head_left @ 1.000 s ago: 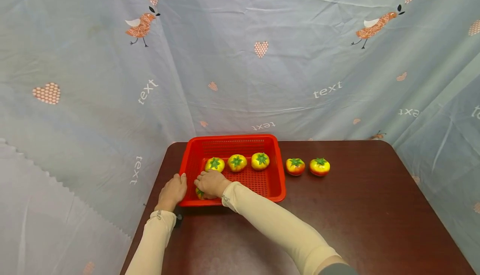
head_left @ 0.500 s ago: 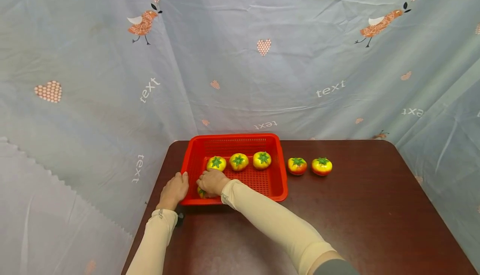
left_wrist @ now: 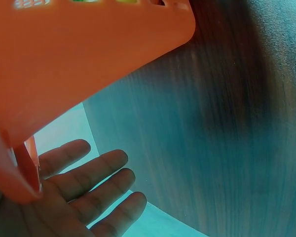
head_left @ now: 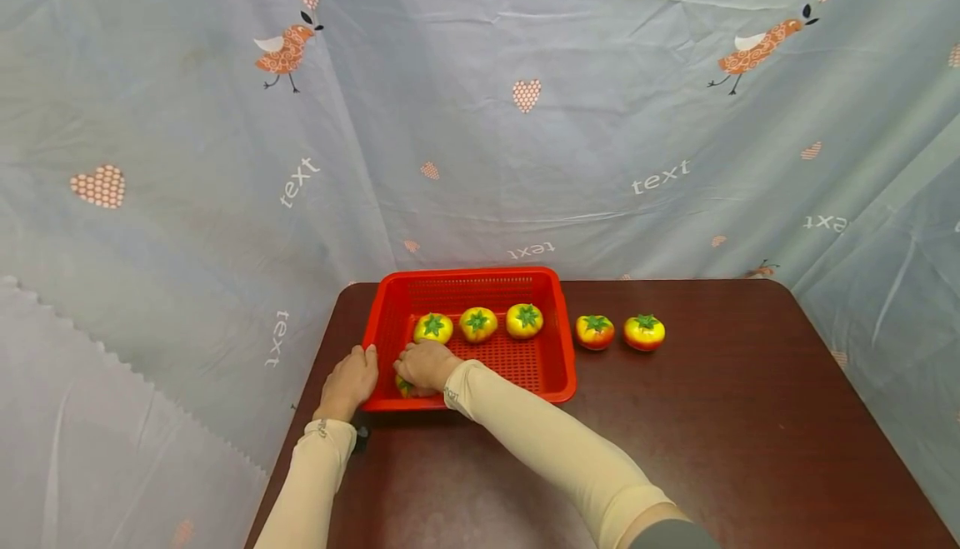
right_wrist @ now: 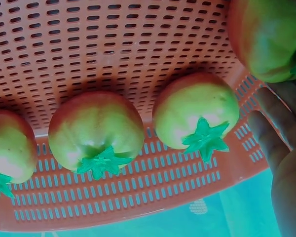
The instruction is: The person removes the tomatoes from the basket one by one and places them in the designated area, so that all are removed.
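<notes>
A red plastic basket (head_left: 405, 282) stands at the table's back left. My left hand (head_left: 350, 381) holds its left rim; in the left wrist view the rim lies across the palm and the fingers (left_wrist: 96, 173) stretch loosely outside the wall. Inside the basket, my right hand (head_left: 426, 366) grips a yellow-red tomato (head_left: 405, 386) at the near left corner, mostly covered by the hand in the head view. In the right wrist view, this tomato (right_wrist: 269, 39) meets the fingertips. Behind it sit a left tomato (head_left: 432, 328), a middle tomato (head_left: 478, 325) and a right tomato (head_left: 524, 321) in a row.
To the right of the basket, on the dark brown table (head_left: 720, 416), are two more tomatoes, a nearer-to-basket tomato (head_left: 595, 332) and an outer tomato (head_left: 644, 332). A patterned grey-blue cloth (head_left: 465, 132) hangs behind and at both sides.
The whole head view has shifted slightly. Both hands, the basket and the tomatoes keep their places relative to one another.
</notes>
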The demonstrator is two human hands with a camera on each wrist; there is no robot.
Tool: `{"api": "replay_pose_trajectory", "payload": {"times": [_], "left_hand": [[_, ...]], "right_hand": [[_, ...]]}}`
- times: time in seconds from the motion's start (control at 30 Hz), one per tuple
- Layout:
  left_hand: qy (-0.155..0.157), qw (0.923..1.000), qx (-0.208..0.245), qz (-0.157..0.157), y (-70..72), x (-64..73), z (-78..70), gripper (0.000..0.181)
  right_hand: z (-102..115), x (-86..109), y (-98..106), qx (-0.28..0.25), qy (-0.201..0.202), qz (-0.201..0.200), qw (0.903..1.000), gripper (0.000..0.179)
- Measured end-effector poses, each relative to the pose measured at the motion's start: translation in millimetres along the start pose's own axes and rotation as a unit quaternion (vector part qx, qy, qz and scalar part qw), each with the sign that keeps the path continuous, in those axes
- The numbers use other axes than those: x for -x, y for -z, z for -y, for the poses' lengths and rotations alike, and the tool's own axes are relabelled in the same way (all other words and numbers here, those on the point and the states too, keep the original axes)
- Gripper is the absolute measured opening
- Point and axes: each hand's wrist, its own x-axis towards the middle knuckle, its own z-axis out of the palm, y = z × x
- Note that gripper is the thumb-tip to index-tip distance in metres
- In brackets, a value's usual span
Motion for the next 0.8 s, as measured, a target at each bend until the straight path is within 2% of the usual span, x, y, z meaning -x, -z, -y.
{"api": "replay_pose_trajectory", "payload": {"times": [0.33, 0.8], "left_hand": [[-0.001, 1.0000, 0.001, -0.002, -0.8, -0.8, -0.7, 0.051], [0.005, 1.0000, -0.003, 0.006, -1.0, -0.7, -0.2, 0.053]], "right_hand": [[-3.9, 2.8, 0.2, 0.000, -0.002, -0.029, 0.9996, 0.053], [-18.3, 12.9, 16.5, -0.032, -0.014, -0.029, 0.9990, 0.067]]}}
